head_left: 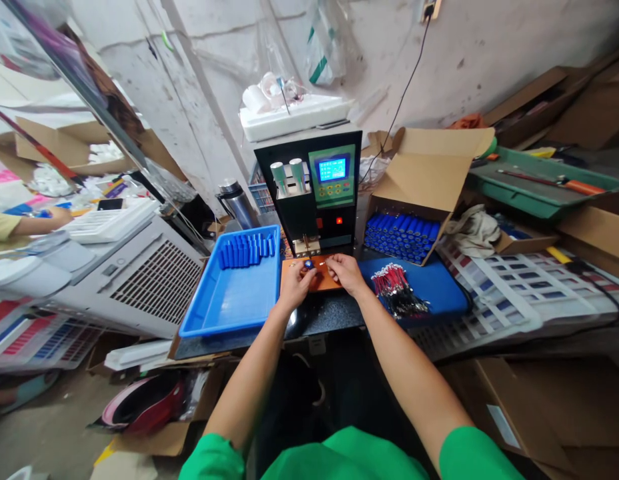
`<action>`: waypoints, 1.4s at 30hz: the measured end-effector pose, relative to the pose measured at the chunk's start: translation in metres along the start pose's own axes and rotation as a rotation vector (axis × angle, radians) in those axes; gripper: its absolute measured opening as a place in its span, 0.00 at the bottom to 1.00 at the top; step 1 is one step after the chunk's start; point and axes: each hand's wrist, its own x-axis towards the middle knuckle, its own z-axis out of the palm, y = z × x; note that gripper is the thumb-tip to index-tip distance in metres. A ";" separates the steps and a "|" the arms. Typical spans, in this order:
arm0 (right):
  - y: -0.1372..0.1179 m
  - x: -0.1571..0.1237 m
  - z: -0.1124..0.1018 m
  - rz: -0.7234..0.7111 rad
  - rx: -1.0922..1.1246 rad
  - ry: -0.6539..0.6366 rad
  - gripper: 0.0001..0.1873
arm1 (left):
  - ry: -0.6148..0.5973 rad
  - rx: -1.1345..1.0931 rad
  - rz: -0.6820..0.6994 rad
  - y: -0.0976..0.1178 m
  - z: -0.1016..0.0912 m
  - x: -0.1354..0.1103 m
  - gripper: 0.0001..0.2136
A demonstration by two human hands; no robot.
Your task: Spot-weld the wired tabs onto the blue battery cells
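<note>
At the front of a black spot welder (334, 230) with a lit screen, my left hand (295, 285) is closed round a blue cylindrical battery cell (308, 265), its end turned up toward me. My right hand (343, 272) pinches a small lead (323, 263) with a pale tip, just right of the cell; most of it is hidden by the fingers. Both hands are above the orange base plate (325, 283), below the welder's electrodes (306, 245). Red and black wire leads (397, 288) with white ends lie bunched on a blue pad (442, 287) at the right.
A blue tray (229, 327) on the left holds several blue cells (247, 251). Behind the pad, an open carton (429, 150) is packed with more cells (402, 233). A steel flask (237, 203) stands behind the tray. Another person's arm (39, 223) shows at far left.
</note>
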 end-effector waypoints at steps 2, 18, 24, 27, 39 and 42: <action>0.001 0.001 0.000 -0.006 0.001 0.005 0.19 | -0.024 -0.041 -0.038 -0.002 0.002 0.003 0.09; -0.007 0.002 0.022 0.008 0.052 0.020 0.17 | 0.045 0.274 0.028 -0.006 0.006 -0.005 0.09; -0.001 0.005 0.029 -0.042 -0.038 0.044 0.17 | 0.053 0.321 0.015 -0.003 0.006 -0.007 0.09; 0.004 0.007 0.030 -0.092 -0.123 0.073 0.17 | 0.051 0.335 0.012 -0.001 0.007 -0.007 0.09; 0.008 0.006 0.032 -0.156 -0.271 0.144 0.13 | 0.063 0.383 0.008 -0.001 0.007 -0.008 0.10; 0.006 0.005 0.033 -0.125 -0.243 0.141 0.13 | 0.063 0.378 0.016 -0.001 0.007 -0.008 0.09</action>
